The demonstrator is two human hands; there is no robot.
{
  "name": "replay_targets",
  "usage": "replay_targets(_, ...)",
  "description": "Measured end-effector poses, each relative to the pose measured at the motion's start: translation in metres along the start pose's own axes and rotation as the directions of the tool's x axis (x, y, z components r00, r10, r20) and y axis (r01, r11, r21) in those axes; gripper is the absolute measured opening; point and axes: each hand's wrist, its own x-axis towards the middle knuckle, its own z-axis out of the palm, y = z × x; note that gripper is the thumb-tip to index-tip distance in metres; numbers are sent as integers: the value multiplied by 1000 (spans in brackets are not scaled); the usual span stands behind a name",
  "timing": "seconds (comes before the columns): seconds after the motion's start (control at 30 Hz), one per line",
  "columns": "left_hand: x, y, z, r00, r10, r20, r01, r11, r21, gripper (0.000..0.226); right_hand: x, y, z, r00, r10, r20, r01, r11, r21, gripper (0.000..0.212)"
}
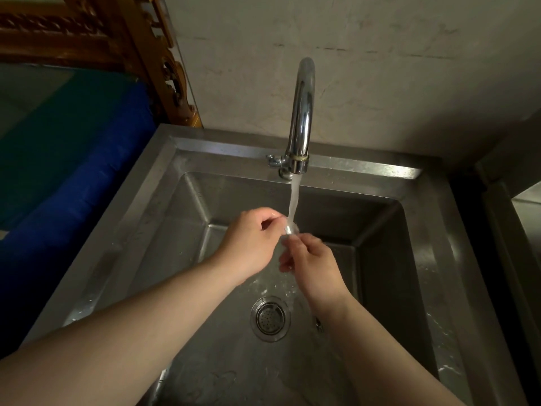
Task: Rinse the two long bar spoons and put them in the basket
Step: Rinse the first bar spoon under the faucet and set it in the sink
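Both of my hands are over the steel sink (164, 183), under the running water. My right hand (314, 269) is closed around a long bar spoon, whose shiny bowl (291, 229) points up into the stream. Below my right wrist the lower end of the spoon's handle (319, 324) sticks out. The fingertips of my left hand (251, 244) pinch the spoon's bowl from the left. Most of the handle is hidden inside my right hand. I cannot tell whether a second spoon is held with it. No basket is in view.
The chrome tap (301, 112) stands at the back rim, and its stream (294, 197) falls onto the spoon. The drain strainer (270, 317) lies in the sink floor below my hands. A blue and green cloth (58, 159) lies to the left of the sink.
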Motion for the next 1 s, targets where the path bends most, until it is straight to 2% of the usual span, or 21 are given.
replay_targets(0.13,-2,-2,6,999,-12,31,13,999,-31,8,1,-2,1,998,-56,11,56,997,-59,30)
replay_targets(0.23,3,3,3,998,13,-60,-17,998,-66,11,-6,8,-4,998,-40,46,42,998,-55,24)
replay_targets(0.33,9,5,4,990,-88,-112,65,979,-191,13,-9,16,-10,999,-19,31,22,996,-90,20)
replay_targets(0.47,-3,1,19,992,-129,9,129,980,-151,19,-6,10,-12,994,-104,36,108,987,-119,22)
replay_targets(0.6,7,4,16,977,-203,-72,169,930,-325,17,-11,16,-17,998,-52,42,58,989,-135,18)
replay_targets(0.73,-5,0,28,958,-239,160,278,912,-300,14,-12,19,-22,997,-72,32,76,984,-163,20)
replay_targets(0.77,-6,0,28,958,-231,173,276,909,-312,14,-12,18,-23,996,-87,31,91,980,-177,20)
replay_targets(0.83,0,3,24,968,-229,101,250,866,-432,13,-13,21,-25,995,-90,32,95,971,-218,20)
replay_targets(0.9,10,4,19,957,-290,13,254,818,-516,16,-16,26,-32,997,-67,26,71,965,-254,20)
replay_targets(1.0,3,0,26,940,-341,30,310,811,-495,14,-18,27,-38,996,-90,12,89,948,-306,28)
